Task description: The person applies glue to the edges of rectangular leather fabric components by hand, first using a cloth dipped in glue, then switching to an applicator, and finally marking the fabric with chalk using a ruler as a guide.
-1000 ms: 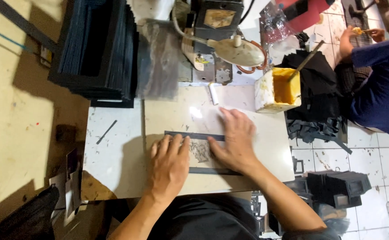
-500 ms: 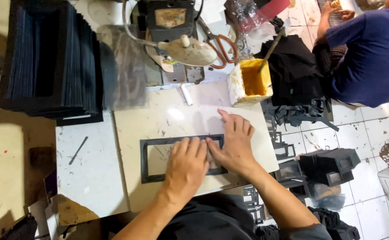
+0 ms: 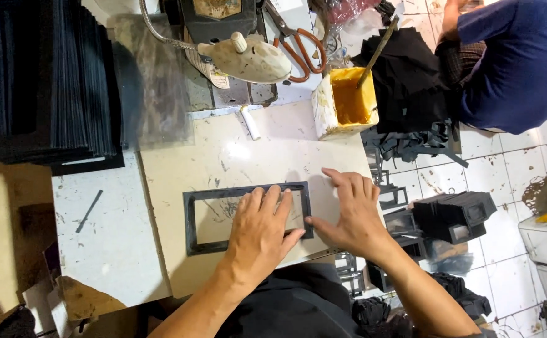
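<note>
A square yellow-stained tub point(image 3: 345, 100) holds yellow glue and a stick. A thin black rectangular frame point(image 3: 223, 194) lies flat on the pale work board point(image 3: 179, 156). The left hand point(image 3: 261, 231) and right hand point(image 3: 351, 209), both spread flat, press its right end, gripping nothing.

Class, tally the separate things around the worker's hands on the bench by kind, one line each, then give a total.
Black frame under the hands: 1
Yellow glue tub: 1
Scissors: 1
White stick: 1
Stack of black sheets: 1
Hands, left hand and right hand, both flat on the work: 2
Total: 7
</note>
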